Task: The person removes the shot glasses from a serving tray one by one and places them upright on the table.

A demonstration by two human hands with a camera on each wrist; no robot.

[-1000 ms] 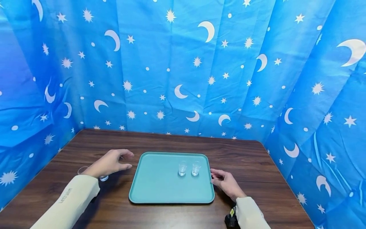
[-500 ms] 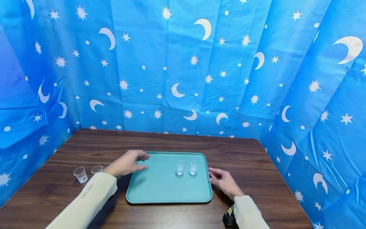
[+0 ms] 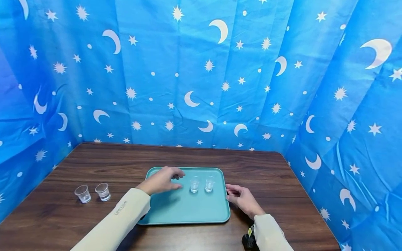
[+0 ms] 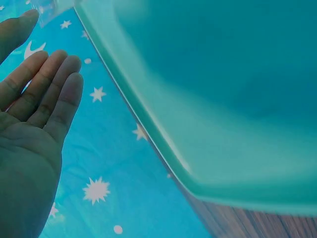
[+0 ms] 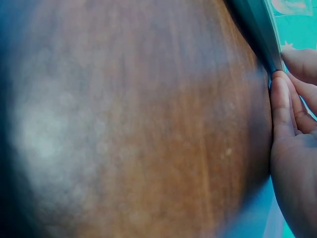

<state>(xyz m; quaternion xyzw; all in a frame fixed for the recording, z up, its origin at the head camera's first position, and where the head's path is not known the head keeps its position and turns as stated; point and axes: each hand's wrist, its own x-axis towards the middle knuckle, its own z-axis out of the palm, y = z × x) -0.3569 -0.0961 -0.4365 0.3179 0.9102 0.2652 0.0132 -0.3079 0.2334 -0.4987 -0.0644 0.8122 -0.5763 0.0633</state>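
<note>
A teal rectangular tray point(image 3: 188, 212) lies on the wooden table, with two small clear shot glasses point(image 3: 194, 184) standing upright side by side on it, right of its middle. Over the tray's left half hovers my left hand point(image 3: 164, 179), thumb and fingers apart, nothing between them; in the left wrist view its palm point(image 4: 29, 153) shows with fingers nearly straight. My right hand point(image 3: 246, 200) pinches the tray's right rim. In the right wrist view the thumb point(image 5: 303, 64) lies over the rim point(image 5: 265, 34) and the fingers are at its outer side.
Two more clear shot glasses, a left one point(image 3: 83, 194) and a right one point(image 3: 103, 191), stand on the table point(image 3: 251, 164) left of the tray. A blue curtain point(image 3: 157, 69) with moons and stars encloses the table's back and sides.
My left hand has moved right, from beside the tray to above it near the glasses. The two glasses on the left have come out from behind my arm. The right hand stays at the rim.
</note>
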